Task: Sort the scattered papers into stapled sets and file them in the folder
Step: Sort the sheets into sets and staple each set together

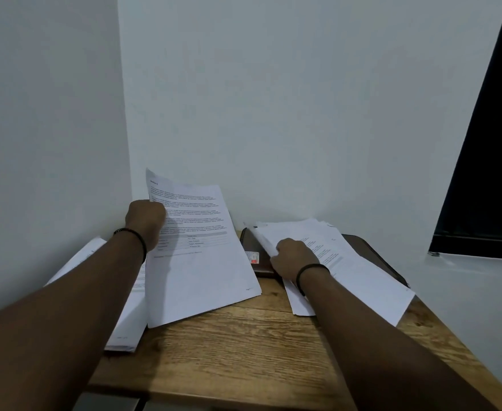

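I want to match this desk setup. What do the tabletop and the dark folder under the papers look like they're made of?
The tabletop looks like wood or wood-look laminate: brown, with visible grain and plank seams, matte. The folder looks like dark brown leather or faux leather, smooth with a slight sheen; which one can't be told.

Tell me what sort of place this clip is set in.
Probably a home or office desk corner: a small wooden table pushed against plain white walls, printed papers and a dark folder on it, a dark window at right.
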